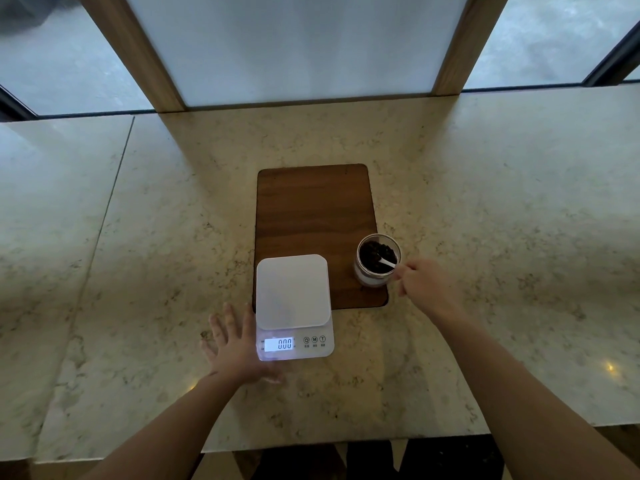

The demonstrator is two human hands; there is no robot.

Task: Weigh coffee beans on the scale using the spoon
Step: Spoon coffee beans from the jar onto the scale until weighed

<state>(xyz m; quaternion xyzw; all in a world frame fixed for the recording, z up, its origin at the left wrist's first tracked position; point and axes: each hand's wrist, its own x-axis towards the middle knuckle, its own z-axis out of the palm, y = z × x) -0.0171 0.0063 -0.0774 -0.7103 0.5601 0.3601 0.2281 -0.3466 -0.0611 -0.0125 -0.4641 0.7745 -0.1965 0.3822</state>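
White and lit, the digital scale sits at the centre of the frame, its far part over the near-left corner of a dark wooden board on the marble counter; the display reads 0.00 and the platform is bare. The left hand lies flat with fingers spread, gripping nothing, against the scale's left edge. Right of the scale, a glass jar of coffee beans stands on the board's near-right corner. The right hand pinches the handle of a white spoon whose bowl is down among the beans.
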